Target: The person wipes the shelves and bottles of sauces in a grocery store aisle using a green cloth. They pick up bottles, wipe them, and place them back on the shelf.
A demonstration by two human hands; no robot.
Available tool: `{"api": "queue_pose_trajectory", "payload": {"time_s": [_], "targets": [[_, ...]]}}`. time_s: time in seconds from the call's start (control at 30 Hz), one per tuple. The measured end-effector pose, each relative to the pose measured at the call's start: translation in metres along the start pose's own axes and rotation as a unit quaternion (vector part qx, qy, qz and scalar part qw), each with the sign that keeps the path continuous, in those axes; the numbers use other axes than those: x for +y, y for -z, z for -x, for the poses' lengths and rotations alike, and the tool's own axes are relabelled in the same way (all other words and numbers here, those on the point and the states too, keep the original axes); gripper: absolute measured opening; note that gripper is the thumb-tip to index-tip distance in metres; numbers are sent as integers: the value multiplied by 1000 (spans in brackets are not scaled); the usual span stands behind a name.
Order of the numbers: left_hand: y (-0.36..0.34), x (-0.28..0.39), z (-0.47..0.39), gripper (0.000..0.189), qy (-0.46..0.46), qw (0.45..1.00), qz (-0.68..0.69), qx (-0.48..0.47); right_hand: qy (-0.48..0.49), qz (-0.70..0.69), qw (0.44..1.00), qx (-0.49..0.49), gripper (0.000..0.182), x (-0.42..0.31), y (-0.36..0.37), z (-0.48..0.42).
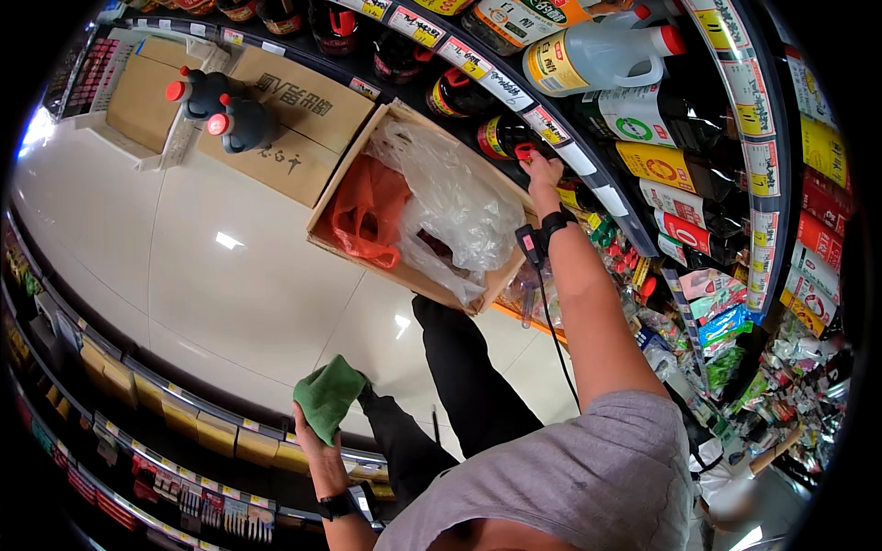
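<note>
My left hand (pixel 318 441) holds a folded green cloth (pixel 329 398) over the aisle floor, away from the shelf. My right hand (pixel 543 169) reaches to the lower shelf, its fingers on the red cap or handle of a dark sauce bottle (pixel 506 138) with a red and yellow label. More dark bottles (pixel 455 96) stand along that same shelf. Below my right forearm, an open cardboard box (pixel 406 293) holds clear plastic bags (pixel 462 200) and a red plastic bag (pixel 368 206). Both wrists wear black bands, and a cable hangs from a device at the right one.
A closed cardboard box (pixel 303 117) and two dark jugs with red caps (pixel 248 127) stand beyond the open box, near a white plastic crate (pixel 165 148). Shelf edges with price tags (pixel 496 82) overhang the lower bottles. Stocked shelves (pixel 227 441) line the aisle's other side.
</note>
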State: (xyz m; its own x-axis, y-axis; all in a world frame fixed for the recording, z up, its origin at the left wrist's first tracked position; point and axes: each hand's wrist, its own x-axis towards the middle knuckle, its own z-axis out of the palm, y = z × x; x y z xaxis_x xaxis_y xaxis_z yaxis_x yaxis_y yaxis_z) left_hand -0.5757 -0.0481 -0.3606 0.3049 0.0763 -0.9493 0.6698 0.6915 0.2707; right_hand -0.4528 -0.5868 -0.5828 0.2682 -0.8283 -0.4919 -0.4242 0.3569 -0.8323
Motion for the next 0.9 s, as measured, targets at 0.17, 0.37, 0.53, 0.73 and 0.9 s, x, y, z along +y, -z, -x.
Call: {"api": "queue_pose_trajectory", "payload": {"time_s": [0.17, 0.37, 0.53, 0.73, 0.9], "targets": [[-7, -3, 1, 43, -8, 1000, -18, -1, 27, -30, 999, 9, 26, -1, 2, -3], [-3, -3, -2, 40, 15, 999, -31, 17, -13, -25, 995, -96, 38, -19, -3, -3], [-14, -4, 1, 40, 9, 999, -42, 34, -111, 103, 977, -148, 34, -30, 2, -10], [-20, -3, -1, 40, 5, 997, -68, 28, -23, 142, 980, -136, 33, -8, 16, -29], [-34, -6, 2, 41, 9, 998, -63, -2, 197, 265, 939, -95, 38, 53, 47, -32]]}}
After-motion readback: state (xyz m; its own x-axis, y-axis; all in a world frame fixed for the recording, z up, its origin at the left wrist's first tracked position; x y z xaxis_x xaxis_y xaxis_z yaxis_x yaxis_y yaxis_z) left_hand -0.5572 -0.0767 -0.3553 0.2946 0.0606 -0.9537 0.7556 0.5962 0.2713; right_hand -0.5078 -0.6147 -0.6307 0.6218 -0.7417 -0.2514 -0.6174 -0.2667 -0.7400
